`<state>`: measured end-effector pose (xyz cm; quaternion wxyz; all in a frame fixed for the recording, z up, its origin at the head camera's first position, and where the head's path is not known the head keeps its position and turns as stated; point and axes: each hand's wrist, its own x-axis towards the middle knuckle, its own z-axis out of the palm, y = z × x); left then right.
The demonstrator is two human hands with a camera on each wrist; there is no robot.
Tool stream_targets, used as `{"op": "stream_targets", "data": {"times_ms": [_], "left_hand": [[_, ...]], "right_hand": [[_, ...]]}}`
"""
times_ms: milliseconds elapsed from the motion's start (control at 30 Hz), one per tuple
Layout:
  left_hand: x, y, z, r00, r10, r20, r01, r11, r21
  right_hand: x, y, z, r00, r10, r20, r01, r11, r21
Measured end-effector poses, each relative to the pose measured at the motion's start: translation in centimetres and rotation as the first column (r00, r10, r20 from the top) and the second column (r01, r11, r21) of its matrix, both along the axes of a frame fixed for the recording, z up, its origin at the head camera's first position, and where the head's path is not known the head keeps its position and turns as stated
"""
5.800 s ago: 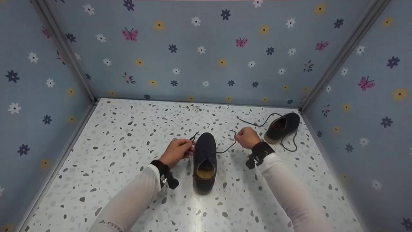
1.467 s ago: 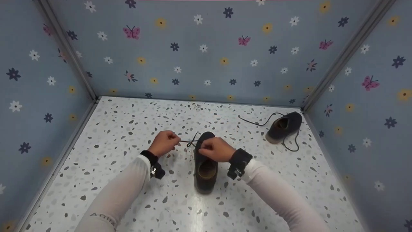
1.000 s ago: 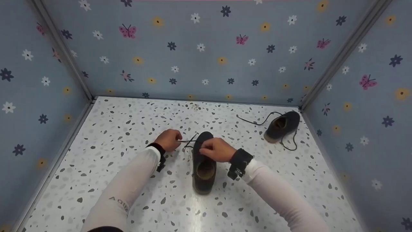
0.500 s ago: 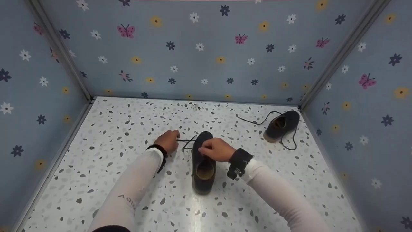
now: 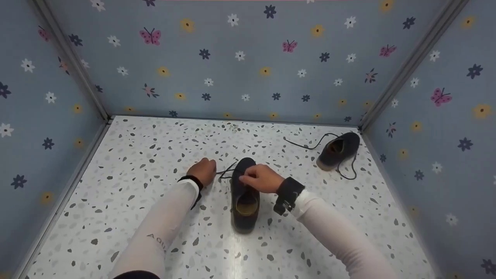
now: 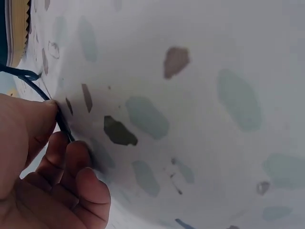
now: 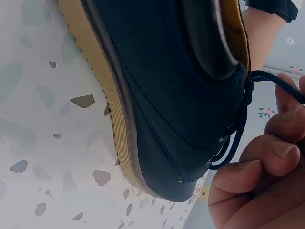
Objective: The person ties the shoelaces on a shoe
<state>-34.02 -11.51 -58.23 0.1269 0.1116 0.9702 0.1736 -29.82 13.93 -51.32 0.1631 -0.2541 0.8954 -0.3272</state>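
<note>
A dark navy lace-up shoe (image 5: 244, 224) with a tan sole stands on the speckled floor, toe pointing away from me. Left of it, my left hand (image 5: 203, 171) holds a lace (image 5: 226, 171), its back turned up in the head view. The left wrist view shows thumb and fingers pinching that dark lace (image 6: 35, 88). Over the shoe's lacing is my right hand (image 5: 263, 178), fingers curled. In the right wrist view, a lace loop (image 7: 271, 78) runs from the knot at the shoe's tongue into the right hand's (image 7: 267, 186) pinching fingers.
The matching shoe (image 5: 341, 149) lies near the back right corner, its untied laces (image 5: 306, 147) spread on the floor. Blue flowered panels (image 5: 248, 58) wall in the white speckled floor (image 5: 147, 147) at the back and both sides.
Since the oldest frame my right hand has come left, from beside the shoe to over its lacing. My left hand has moved left and turned back-up, with the lace stretched from it toward the shoe.
</note>
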Motion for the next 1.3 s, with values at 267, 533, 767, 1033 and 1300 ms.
{"op": "stream_targets", "data": {"times_ms": [267,533,767,1033,1300], "left_hand": [[0.4,0.0,0.4,1.000,0.008,-0.003,-0.008,1.000,0.029],[1.8,-0.6,3.2,1.000,0.002,0.014,-0.005,0.978,0.211],[2.8,-0.8,5.0,0.996,-0.048,0.082,0.020,0.948,0.317],[4.1,-0.6,6.9,0.968,-0.231,0.101,0.174,0.902,0.394],[5.7,0.5,8.2,0.933,-0.337,0.128,0.237,0.841,0.486]], "right_hand": [[-0.4,0.1,0.2,0.999,-0.022,-0.033,0.022,1.000,-0.008],[-0.8,0.4,0.1,0.990,-0.127,-0.056,0.128,0.992,0.022],[-1.1,0.6,0.1,0.979,-0.198,-0.036,0.199,0.980,0.024],[-1.6,0.7,0.0,0.969,-0.233,-0.079,0.234,0.972,0.014],[-2.0,1.0,0.1,0.976,-0.213,-0.054,0.214,0.977,0.014]]}}
